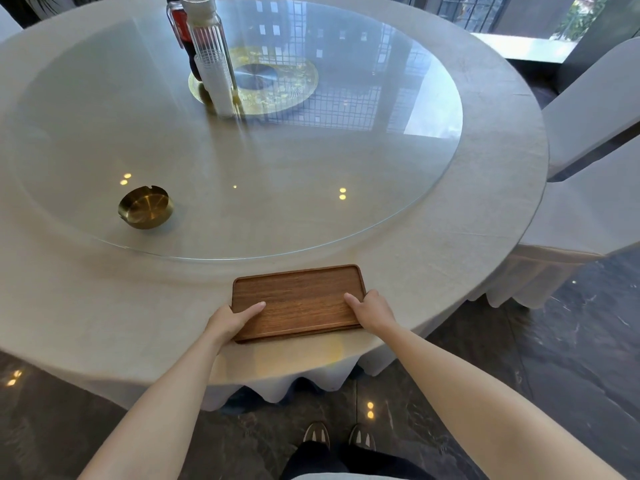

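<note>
A rectangular brown wooden tray lies near the front edge of a round table covered with a grey-white cloth. My left hand grips the tray's left short edge, thumb lying on the tray's inner surface. My right hand grips the right short edge the same way, thumb on top. The tray holds nothing. My fingers under the edges are hidden.
A large glass turntable covers the table's middle. On it sit a brass ashtray at front left, a clear ribbed bottle and a dark red-labelled bottle at the back. White-covered chairs stand to the right.
</note>
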A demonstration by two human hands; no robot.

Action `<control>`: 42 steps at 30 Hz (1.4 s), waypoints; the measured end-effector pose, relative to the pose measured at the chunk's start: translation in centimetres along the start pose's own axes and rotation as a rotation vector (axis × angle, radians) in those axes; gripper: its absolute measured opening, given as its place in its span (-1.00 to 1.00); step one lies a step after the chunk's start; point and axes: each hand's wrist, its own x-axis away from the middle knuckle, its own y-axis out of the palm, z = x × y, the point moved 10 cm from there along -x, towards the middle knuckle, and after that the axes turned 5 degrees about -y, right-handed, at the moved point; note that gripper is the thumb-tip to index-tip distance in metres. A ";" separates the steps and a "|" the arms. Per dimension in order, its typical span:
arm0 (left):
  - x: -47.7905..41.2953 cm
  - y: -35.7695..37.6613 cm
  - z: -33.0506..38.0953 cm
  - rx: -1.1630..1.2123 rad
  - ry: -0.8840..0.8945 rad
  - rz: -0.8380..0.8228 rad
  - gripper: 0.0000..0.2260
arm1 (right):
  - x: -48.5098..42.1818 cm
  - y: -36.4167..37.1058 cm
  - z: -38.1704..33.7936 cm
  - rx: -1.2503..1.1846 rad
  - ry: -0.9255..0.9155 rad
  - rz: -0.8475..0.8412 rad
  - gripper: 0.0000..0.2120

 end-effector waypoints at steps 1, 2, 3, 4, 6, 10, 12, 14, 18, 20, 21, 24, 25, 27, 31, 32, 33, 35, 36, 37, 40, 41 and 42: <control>0.0 0.2 0.0 -0.013 0.014 -0.001 -0.44 | 0.0 0.0 0.0 -0.004 0.005 0.004 -0.41; 0.0 0.2 0.1 -0.032 0.027 0.010 -0.45 | 0.0 0.0 0.0 -0.010 0.007 0.012 -0.41; 0.0 0.3 0.2 -0.045 0.038 0.028 -0.47 | 0.1 0.0 0.0 -0.014 0.008 0.023 -0.42; 0.1 0.3 0.3 -0.049 0.047 0.044 -0.47 | 0.2 0.0 0.0 -0.015 0.005 0.032 -0.42; 0.2 0.4 0.1 -0.049 0.054 0.065 -0.46 | 0.3 0.0 0.0 -0.024 -0.002 0.043 -0.42; 0.8 0.7 0.3 -0.074 0.063 0.118 -0.41 | 0.5 -0.6 1.1 -0.089 0.001 0.029 -0.41; 1.4 1.7 1.8 -0.094 0.090 0.125 -0.41 | 1.0 -1.4 2.5 -0.127 0.024 0.025 -0.44; 2.2 3.3 4.2 -0.142 0.132 0.127 -0.42 | 1.5 -2.8 4.3 -0.191 0.049 0.041 -0.46; 4.5 8.7 10.1 -0.238 0.214 0.101 -0.43 | 2.5 -7.8 8.9 -0.270 0.077 0.109 -0.49; 6.0 12.5 13.4 -0.253 0.264 0.071 -0.44 | 2.8 -11.5 11.6 -0.308 0.071 0.171 -0.50; 6.8 14.6 15.1 -0.255 0.290 0.056 -0.45 | 3.0 -13.7 13.0 -0.317 0.072 0.209 -0.51; 9.5 21.6 20.1 -0.292 0.363 0.018 -0.45 | 3.7 -20.5 18.0 -0.369 0.088 0.322 -0.52; 10.6 24.1 21.8 -0.299 0.381 -0.001 -0.44 | 4.0 -23.0 19.9 -0.387 0.094 0.361 -0.52; 12.9 29.6 25.0 -0.316 0.427 -0.045 -0.45 | 4.9 -27.8 24.0 -0.402 0.114 0.428 -0.51; 18.0 41.3 31.6 -0.387 0.557 -0.107 -0.54 | 7.4 -37.3 32.5 -0.426 0.168 0.569 -0.52; 19.3 44.2 33.1 -0.414 0.594 -0.119 -0.51 | 8.2 -39.6 34.6 -0.431 0.185 0.604 -0.52; 20.7 47.1 34.6 -0.439 0.624 -0.141 -0.49 | 9.0 -41.9 36.7 -0.436 0.202 0.634 -0.52; 23.3 52.9 37.4 -0.495 0.678 -0.190 -0.48 | 10.5 -46.1 40.9 -0.454 0.237 0.687 -0.52; 24.6 55.6 38.7 -0.514 0.697 -0.216 -0.48 | 11.2 -48.0 42.9 -0.465 0.257 0.716 -0.52; 25.9 58.2 40.0 -0.521 0.707 -0.246 -0.48 | 12.0 -49.9 44.9 -0.475 0.274 0.743 -0.52; 29.4 65.6 44.0 -0.554 0.777 -0.296 -0.46 | 13.6 -55.0 50.4 -0.514 0.302 0.816 -0.61; 30.6 68.0 45.5 -0.571 0.805 -0.312 -0.46 | 14.1 -56.6 52.1 -0.528 0.315 0.841 -0.64; 31.7 70.4 46.9 -0.585 0.833 -0.331 -0.48 | 14.5 -58.2 53.7 -0.539 0.328 0.868 -0.65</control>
